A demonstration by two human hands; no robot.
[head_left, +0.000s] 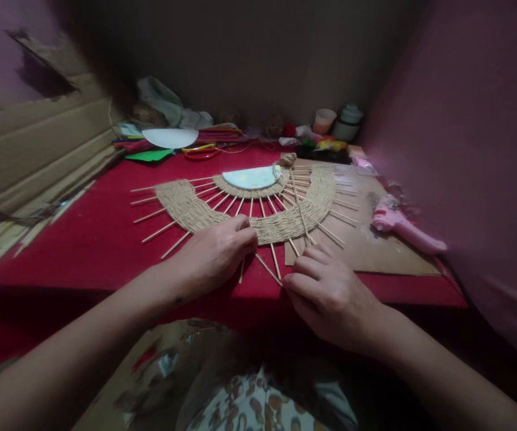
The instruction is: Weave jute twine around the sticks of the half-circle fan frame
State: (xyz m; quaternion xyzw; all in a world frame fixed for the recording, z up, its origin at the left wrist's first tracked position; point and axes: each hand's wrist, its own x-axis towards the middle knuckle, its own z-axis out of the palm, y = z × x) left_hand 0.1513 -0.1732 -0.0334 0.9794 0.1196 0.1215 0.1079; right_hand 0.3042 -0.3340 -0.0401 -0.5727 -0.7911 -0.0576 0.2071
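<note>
A half-round woven piece [195, 209] of jute cord and thin wooden sticks lies on the red table [96, 239], with a pale half disc [251, 177] at its centre. My left hand [215, 254] rests closed on the near edge of the weave, fingers pressed on the cord and a stick. My right hand [330, 293] is closed in a pinch at the tip of a stick [268, 268] that juts toward me. A loose strand of jute cord [300, 206] runs from near my right hand up to a small ball of twine [287, 158].
A pink glue gun [404, 230] lies on a brown cardboard sheet [375, 251] at the right. Scissors with red handles [202, 152], a white disc [171, 137], green paper, cups and craft clutter line the back. Cardboard [38, 155] leans at the left.
</note>
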